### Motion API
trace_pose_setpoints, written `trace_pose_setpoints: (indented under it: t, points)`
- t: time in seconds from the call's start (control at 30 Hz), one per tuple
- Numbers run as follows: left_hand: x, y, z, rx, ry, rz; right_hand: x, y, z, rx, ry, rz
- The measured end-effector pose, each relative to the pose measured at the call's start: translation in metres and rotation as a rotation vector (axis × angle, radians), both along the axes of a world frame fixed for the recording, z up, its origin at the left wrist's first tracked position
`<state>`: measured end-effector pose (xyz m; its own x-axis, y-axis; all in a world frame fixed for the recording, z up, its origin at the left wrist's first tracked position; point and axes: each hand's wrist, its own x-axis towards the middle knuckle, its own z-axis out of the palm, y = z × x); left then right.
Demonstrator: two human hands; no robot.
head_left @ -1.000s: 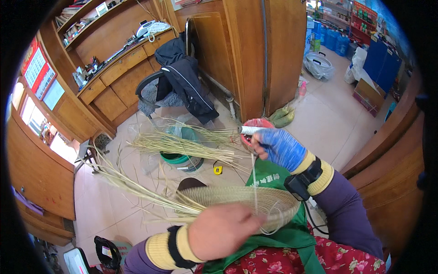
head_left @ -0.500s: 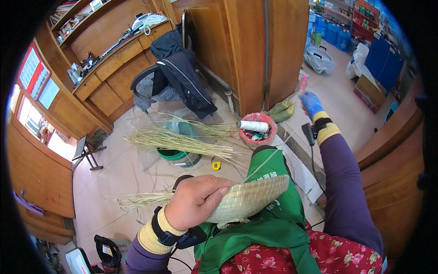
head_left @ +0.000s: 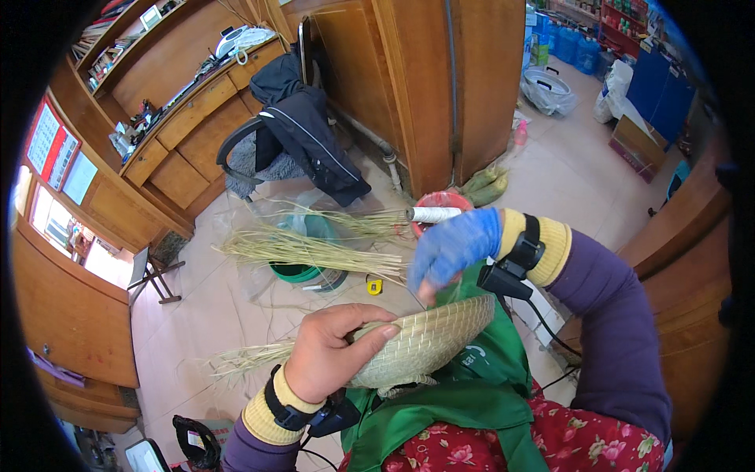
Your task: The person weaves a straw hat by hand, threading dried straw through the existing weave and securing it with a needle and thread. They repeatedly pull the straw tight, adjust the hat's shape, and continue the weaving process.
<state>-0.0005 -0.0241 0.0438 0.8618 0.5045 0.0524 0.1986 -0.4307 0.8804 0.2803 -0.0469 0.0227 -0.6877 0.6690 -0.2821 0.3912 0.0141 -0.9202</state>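
Left hand [head_left: 330, 354] clamped on woven straw hat [head_left: 429, 342], held at lap over green apron [head_left: 472, 370]. Right hand [head_left: 452, 248], blue glove, fingertips pinched just above hat edge; on what, can't tell. Loose straw bundle [head_left: 314, 250] on floor.

left hand [head_left: 330, 350] bare, cupped over the near side of a woven straw basket [head_left: 429, 342], fingers wrapped on its rim – basket tilted against a green apron [head_left: 464, 393]. right hand [head_left: 452, 248] in a blue glove, fingertips pinched just above the basket's upper edge. loose straw ends [head_left: 248, 358] trail left from the weave. on the tiled floor beyond: a bundle of straw [head_left: 311, 248] lying across a green basin [head_left: 303, 267], a small yellow tape measure [head_left: 375, 286] – and a dark jacket [head_left: 311, 134] draped on a chair.
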Motion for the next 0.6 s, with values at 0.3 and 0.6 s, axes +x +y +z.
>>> trace_pose_setpoints:
  t: [0.3, 0.6]
  points:
    - [0.001, 0.007, -0.011, 0.205, -0.137, -0.043, -0.026, -0.010, 0.009, -0.156, 0.189, -0.217]
    - [-0.007, 0.015, -0.011, 0.735, -0.204, -0.066, 0.006, 0.003, -0.011, -0.088, 0.198, -0.154]
